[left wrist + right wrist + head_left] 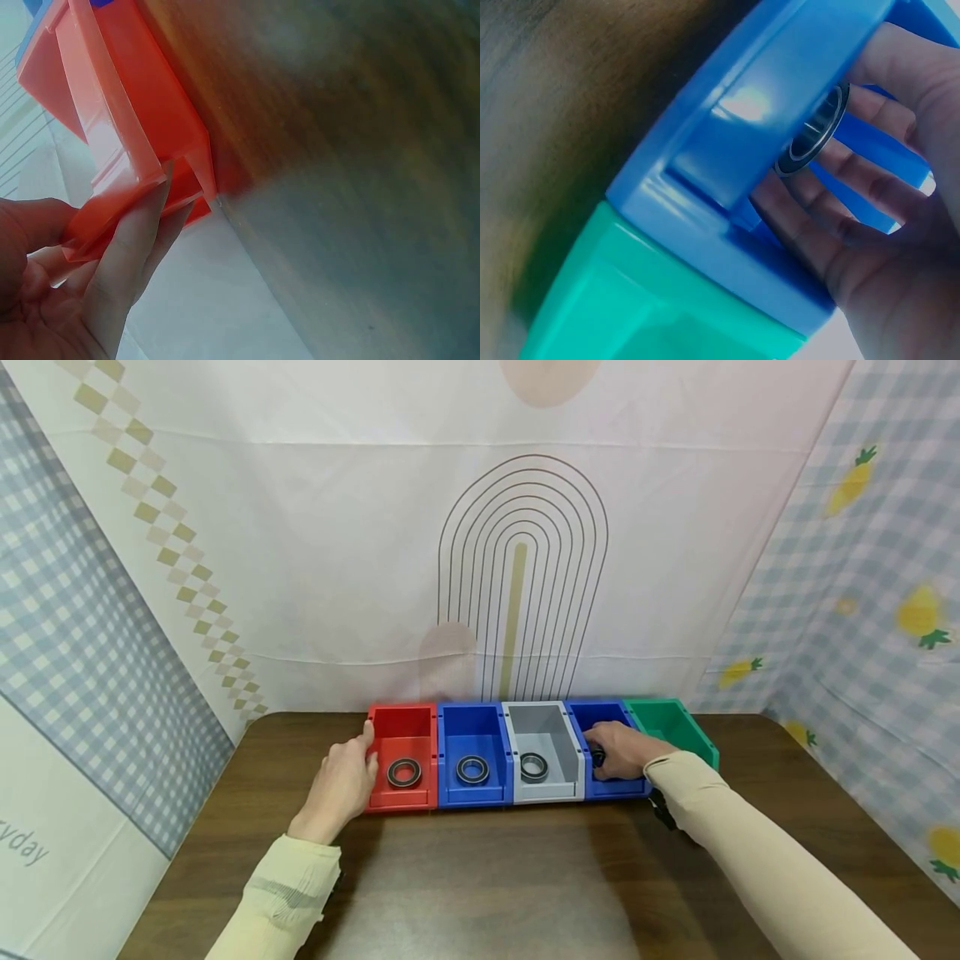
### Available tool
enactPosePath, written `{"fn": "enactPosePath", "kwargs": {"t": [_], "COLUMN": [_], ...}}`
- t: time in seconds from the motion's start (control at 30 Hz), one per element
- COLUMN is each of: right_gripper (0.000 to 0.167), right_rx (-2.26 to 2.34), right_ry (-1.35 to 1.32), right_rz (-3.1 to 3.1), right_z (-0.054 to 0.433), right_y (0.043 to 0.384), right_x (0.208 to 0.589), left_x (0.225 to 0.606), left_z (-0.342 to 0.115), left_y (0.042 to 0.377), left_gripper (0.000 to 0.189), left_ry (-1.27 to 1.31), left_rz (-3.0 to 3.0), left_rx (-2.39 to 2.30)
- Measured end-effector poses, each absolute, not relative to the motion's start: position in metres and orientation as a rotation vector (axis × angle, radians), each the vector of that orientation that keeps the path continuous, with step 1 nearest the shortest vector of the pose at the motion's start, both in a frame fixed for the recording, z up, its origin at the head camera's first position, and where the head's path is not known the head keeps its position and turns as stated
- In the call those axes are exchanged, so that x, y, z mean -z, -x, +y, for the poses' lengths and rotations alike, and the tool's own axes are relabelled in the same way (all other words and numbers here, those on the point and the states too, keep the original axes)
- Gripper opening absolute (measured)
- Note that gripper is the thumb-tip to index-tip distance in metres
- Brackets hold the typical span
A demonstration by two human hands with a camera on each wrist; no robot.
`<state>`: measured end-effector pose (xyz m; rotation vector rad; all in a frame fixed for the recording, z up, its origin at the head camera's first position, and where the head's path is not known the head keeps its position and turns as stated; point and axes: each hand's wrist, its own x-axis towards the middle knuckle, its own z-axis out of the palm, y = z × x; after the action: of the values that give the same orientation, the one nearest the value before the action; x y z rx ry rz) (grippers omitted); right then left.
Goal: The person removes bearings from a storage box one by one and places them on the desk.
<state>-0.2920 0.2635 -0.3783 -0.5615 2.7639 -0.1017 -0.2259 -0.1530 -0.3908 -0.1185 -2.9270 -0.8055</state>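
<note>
At the left end of a row of bins, my left hand (341,781) holds the side wall of the red bin (402,720). The left wrist view shows the thumb and fingers (127,247) on opposite sides of that red plastic. My right hand (621,750) reaches into the right-hand blue bin (633,789) and grips a ball bearing (817,131), which stands tilted among the fingers. Part of this bearing is hidden by the hand and the bin's front wall. Single bearings lie flat in the red bin, the other blue bin and the grey bin.
The left-hand blue bin (470,722), grey bin (536,722) and green bin (667,722) stand side by side with the others on a brown wooden table (480,877). Behind them hangs a patterned white cloth (337,568); checked cloth (885,543) hangs on the right.
</note>
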Motion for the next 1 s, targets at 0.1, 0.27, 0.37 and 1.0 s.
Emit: {"fn": "enactPosePath", "kwargs": {"t": [0.1,0.27,0.37,1.0], "right_gripper": [0.066,0.065,0.058,0.025], "right_rx": [0.096,0.085,0.081,0.081], "right_ry": [0.552,0.558,0.567,0.752], "right_rz": [2.761,2.754,2.75,2.757], "right_z": [0.264,0.265,0.265,0.274], "right_y": [0.291,0.289,0.288,0.277], "right_x": [0.374,0.366,0.361,0.331], "left_x": [0.391,0.392,0.392,0.393], "left_z": [-0.153,-0.153,-0.153,-0.153], "left_y": [0.226,0.226,0.226,0.226], "left_gripper": [0.057,0.057,0.057,0.057], "left_ry": [0.124,0.128,0.128,0.129], "left_rz": [-2.922,-2.92,-2.921,-2.921], "left_rx": [0.806,0.801,0.8,0.799]}}
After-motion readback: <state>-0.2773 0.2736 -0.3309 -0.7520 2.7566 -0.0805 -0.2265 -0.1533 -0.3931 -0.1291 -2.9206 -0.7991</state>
